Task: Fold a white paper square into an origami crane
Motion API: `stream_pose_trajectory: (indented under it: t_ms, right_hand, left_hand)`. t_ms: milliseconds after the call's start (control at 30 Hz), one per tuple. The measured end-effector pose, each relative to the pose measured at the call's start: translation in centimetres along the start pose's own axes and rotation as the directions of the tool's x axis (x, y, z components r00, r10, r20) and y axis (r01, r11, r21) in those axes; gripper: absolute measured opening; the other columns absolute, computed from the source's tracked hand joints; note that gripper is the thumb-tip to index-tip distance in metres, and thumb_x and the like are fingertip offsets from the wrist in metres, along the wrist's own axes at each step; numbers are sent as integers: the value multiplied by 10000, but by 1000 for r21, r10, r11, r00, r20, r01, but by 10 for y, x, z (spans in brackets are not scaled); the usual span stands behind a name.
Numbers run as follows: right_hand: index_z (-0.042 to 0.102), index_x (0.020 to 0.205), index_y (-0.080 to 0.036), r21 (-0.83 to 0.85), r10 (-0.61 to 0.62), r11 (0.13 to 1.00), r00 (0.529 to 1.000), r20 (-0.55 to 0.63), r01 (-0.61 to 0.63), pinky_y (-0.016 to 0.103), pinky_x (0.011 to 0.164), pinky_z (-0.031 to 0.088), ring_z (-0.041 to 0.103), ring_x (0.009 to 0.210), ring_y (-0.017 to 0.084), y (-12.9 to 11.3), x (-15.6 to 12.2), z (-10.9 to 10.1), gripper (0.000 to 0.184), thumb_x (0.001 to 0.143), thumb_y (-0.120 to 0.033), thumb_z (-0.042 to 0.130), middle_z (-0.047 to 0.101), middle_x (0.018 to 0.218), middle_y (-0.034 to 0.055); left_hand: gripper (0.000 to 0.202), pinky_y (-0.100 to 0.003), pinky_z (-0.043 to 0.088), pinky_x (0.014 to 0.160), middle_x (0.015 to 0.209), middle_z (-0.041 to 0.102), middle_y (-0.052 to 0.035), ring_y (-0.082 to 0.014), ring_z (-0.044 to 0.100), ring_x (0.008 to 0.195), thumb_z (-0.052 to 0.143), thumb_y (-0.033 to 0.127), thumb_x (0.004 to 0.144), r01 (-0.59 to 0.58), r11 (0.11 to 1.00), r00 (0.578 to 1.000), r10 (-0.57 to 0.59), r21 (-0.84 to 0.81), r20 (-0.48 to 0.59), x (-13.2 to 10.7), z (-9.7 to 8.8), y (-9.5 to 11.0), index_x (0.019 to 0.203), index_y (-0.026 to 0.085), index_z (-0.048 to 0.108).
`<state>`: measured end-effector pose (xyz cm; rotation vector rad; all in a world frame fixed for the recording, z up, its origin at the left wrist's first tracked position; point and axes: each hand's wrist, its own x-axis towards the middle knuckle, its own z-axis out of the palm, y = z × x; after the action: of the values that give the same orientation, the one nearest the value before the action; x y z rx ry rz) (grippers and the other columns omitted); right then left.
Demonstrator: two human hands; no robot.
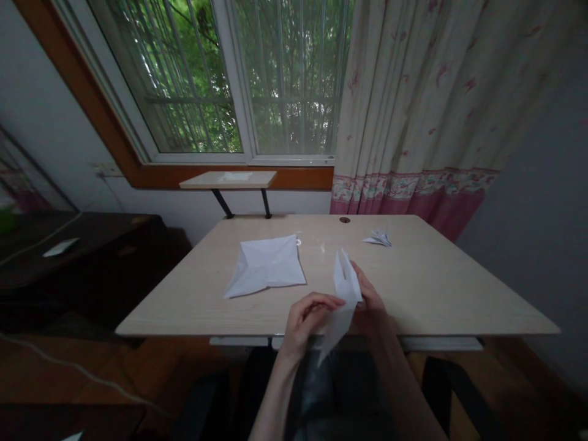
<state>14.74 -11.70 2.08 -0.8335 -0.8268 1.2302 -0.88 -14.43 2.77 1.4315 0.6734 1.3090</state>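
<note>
While the left hand (307, 321) and right hand (368, 300) grasp a narrow folded white paper (344, 294) between them, the paper stands tilted above the near edge of a pale wood-grain desk (427, 294), its pointed end up and its tail hanging past that edge. The left hand curls over the paper's front; the right hand holds it from behind. Also on the desk lie 2 further pieces: a broad creased paper sheet (265, 266), left of the hands, and a small folded paper piece (377, 239), near the far edge. Beyond the desk, a wall shelf (227, 179) on 2 brackets sits below a barred window (239, 79), beside a pink-bordered floral curtain (413, 110).
</note>
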Motion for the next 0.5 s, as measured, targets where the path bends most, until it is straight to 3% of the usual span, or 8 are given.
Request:
stream_pose_trajectory:
  t_ms: [100,200,267,367,500]
  right_hand:
    - [536,1230,-248,-22,-83,996,996,-19,83,240,443,341,426,489,120,-8,-1,7,497,804,-489,627,531,688,-43]
    - [556,1174,-244,-83,-176,981,984,-17,174,216,435,314,401,480,101,-18,-7,15,443,792,-436,674,466,646,-71]
    - [598,1101,-232,-181,-236,955,972,9,234,217,452,336,440,508,105,-23,-13,19,352,812,-421,664,492,657,-59]
    - [653,1035,-214,-301,-266,919,964,4,255,247,523,416,519,552,134,-25,-21,21,293,841,-431,631,545,636,-37]
    - [672,1077,-186,-372,-234,906,971,-49,200,279,564,444,559,552,167,-14,-24,11,400,822,-490,622,581,569,-30]
  left_hand:
    - [459,-363,497,877,939,724,-132,-270,662,943,482,518,936,-4,1000,999,3,12,54,2,3,8,854,139,728]
    - [502,-296,487,751,797,666,-79,-219,615,799,559,615,869,-5,982,1000,6,189,-3,10,10,8,740,148,689]
    - [522,-256,454,657,683,601,-29,-175,558,691,590,648,833,23,970,995,2,243,-103,15,15,5,666,156,641]
    - [480,-228,418,586,611,547,17,-138,503,600,588,616,849,44,980,949,20,195,-314,18,19,-1,698,161,628]
    - [313,-252,469,720,757,648,-20,-167,582,740,644,465,864,-16,950,879,163,313,-448,13,15,-5,783,166,690]
